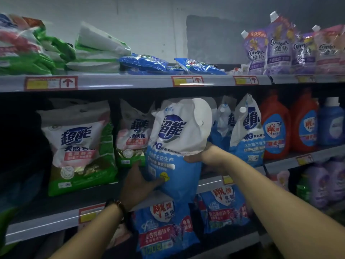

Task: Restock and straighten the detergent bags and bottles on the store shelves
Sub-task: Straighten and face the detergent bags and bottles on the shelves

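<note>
Blue-and-white bag (175,146) stands upright at the middle shelf's (56,219) front edge, gripped between both hands. Left hand (137,184) clasps its lower left side; right hand (203,156) clasps its right side, higher up.

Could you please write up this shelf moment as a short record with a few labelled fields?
Setting: store shelves stocked with laundry goods
Held item: blue and white detergent bag, upright, in front of the middle shelf
Left hand: on the bag's lower left side
Right hand: gripping the bag's right edge
Left of it: pink and green bags, standing
Right of it: matching blue bags, then red bottles
Top shelf: flat bags at left, purple pouches at right
</note>
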Available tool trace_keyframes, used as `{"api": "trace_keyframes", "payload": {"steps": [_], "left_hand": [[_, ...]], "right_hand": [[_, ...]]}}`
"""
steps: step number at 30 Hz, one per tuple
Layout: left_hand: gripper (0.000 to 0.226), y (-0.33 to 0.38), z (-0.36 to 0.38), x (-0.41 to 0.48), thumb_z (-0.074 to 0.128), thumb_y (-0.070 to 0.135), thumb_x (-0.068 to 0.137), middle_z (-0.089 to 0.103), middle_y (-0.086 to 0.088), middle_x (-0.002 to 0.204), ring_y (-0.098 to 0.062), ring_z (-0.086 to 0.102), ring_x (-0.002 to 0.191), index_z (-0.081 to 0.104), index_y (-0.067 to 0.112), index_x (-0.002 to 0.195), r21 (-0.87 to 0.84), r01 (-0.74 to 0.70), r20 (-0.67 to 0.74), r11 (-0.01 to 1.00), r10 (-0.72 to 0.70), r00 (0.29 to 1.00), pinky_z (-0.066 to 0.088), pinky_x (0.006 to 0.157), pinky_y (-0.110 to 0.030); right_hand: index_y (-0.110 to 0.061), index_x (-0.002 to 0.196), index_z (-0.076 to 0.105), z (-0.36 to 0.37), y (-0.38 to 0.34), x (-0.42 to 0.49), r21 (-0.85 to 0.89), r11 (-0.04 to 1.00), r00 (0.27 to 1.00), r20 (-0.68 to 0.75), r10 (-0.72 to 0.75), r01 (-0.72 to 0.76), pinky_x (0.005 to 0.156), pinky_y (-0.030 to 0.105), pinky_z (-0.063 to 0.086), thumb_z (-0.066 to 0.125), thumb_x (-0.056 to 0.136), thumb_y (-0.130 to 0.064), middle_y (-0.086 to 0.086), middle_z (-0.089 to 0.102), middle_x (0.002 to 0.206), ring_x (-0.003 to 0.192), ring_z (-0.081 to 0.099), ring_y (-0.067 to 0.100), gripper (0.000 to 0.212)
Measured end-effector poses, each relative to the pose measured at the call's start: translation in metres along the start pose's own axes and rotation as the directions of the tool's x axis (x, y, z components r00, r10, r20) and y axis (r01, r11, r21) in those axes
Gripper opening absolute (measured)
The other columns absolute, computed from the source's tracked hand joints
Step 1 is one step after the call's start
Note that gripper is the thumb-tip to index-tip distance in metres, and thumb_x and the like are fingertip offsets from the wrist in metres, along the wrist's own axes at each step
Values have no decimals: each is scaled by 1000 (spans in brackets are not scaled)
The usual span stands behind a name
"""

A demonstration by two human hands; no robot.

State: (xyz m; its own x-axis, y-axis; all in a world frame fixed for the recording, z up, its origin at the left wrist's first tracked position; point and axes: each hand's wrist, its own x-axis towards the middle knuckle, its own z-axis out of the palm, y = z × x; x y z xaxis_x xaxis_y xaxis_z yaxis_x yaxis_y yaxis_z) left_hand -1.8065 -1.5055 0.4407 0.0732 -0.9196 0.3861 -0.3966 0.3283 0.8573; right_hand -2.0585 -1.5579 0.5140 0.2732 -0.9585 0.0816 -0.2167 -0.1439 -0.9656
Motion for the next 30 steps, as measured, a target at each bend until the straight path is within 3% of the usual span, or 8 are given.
{"api": "trace_keyframes", "payload": {"steps": [3, 6, 10, 14, 17, 21, 24, 30], "left_hand": [[70, -7, -2, 22, 93, 9, 77, 74, 30, 104, 10, 71, 100, 49, 42, 120, -17, 36, 99, 999, -34, 995, 58, 73, -13], [88, -11, -5, 37, 98, 14, 67, 72, 20, 123, 2, 71, 110, 49, 40, 135, -32, 66, 169, 997, -59, 984, 61, 83, -18], [70, -12, 9, 47, 93, 11, 78, 75, 32, 114, 6, 71, 109, 53, 41, 127, 6, 18, 205, 1000, -19, 979, 60, 92, -19], [104, -22, 32, 55, 101, 54, 58, 68, 15, 134, -9, 68, 120, 44, 29, 142, -1, 11, 54, 1000, -11, 998, 59, 99, -34], [97, -23, 41, 60, 100, 47, 63, 67, 14, 131, -6, 69, 114, 46, 27, 140, 54, -21, -16, 998, 22, 1000, 61, 97, -36], [89, -28, 41, 70, 102, 35, 64, 70, 16, 128, 9, 69, 106, 52, 22, 137, 83, -48, 4, 995, 48, 999, 61, 85, -17], [88, -33, 39, 72, 101, 27, 68, 65, 13, 130, 17, 65, 105, 44, 17, 135, 126, -56, 28, 990, 53, 998, 56, 79, -7], [104, -39, 51, 85, 96, 54, 62, 55, 0, 140, -21, 63, 122, 29, 24, 136, 316, -30, 52, 948, 14, 999, 60, 100, -45]], "right_hand": [[-16, 127, 70, -2, 10, 7, 30, 1000, 1000, -14, 6, -5, 81, 38, 62, 88, 85, -15, 2, 78, 121, 112, 72, 25, 45], [-15, 130, 69, -5, 14, 11, 51, 999, 1000, 10, -10, 9, 95, 46, 62, 85, 88, -14, 4, 77, 123, 116, 72, 28, 45], [-16, 125, 71, -27, -8, 32, -70, 998, 1000, 19, -8, 9, 98, 52, 60, 88, 84, -14, 3, 77, 122, 114, 71, 28, 45], [-7, 123, 66, -33, -6, 46, -267, 961, 927, -335, -169, 79, 83, 27, 53, 87, 85, -17, 9, 72, 128, 108, 68, 24, 44], [-7, 142, 53, -11, 26, 35, -300, 954, 826, -539, -165, -5, 87, 29, 43, 74, 97, -33, 13, 63, 139, 119, 61, 31, 56], [-23, 160, 25, 27, 64, 24, -162, 982, 870, -465, -162, 97, 106, 44, 53, 82, 80, -54, 3, 48, 153, 132, 56, 26, 103], [-25, 167, -13, 36, 81, 20, -339, 939, 906, -379, -190, 55, 117, 42, 43, 89, 78, -46, 2, 26, 164, 148, 38, 27, 137], [-26, 166, 23, -7, 81, 37, -438, 887, 907, -301, -296, 144, 121, 38, 36, 88, 86, -31, -3, 36, 166, 153, 32, 19, 103]]}}
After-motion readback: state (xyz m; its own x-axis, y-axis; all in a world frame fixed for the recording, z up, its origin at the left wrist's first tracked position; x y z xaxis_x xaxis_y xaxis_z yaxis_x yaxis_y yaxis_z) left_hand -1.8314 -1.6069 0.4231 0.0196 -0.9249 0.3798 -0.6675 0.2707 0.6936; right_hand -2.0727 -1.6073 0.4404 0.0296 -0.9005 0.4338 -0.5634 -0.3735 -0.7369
